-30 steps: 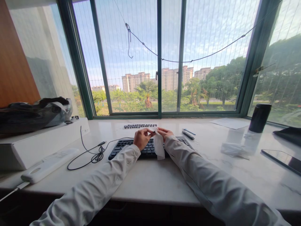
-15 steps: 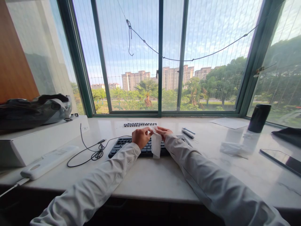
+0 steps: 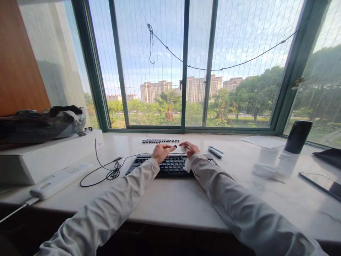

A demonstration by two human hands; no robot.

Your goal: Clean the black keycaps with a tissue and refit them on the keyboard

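Observation:
A black keyboard (image 3: pixel 170 165) lies on the white sill-top desk (image 3: pixel 170 202) in front of the window. My left hand (image 3: pixel 162 152) hovers over its far edge, with thumb and forefinger pinched on a small black keycap (image 3: pixel 175 146). My right hand (image 3: pixel 189 148) is just to the right, fingers curled on a white wipe (image 3: pixel 187 166) that hangs down beside my wrist over the keys. The two hands are a little apart. A row of loose black keycaps (image 3: pixel 160 141) lies on the desk beyond the keyboard.
The keyboard's black cable (image 3: pixel 112 174) coils to the left beside a white power strip (image 3: pixel 60 179) and a white box (image 3: pixel 50 154) bearing a dark helmet (image 3: pixel 42 124). Right of the keyboard are pens (image 3: pixel 214 152), crumpled tissue (image 3: pixel 266 171), a black cup (image 3: pixel 297 137), a phone (image 3: pixel 321 182) and paper (image 3: pixel 262 142).
The hands have parted: the wipe held up between both hands now hangs low by my right wrist, and my left hand pinches a keycap alone. The view shifted slightly.

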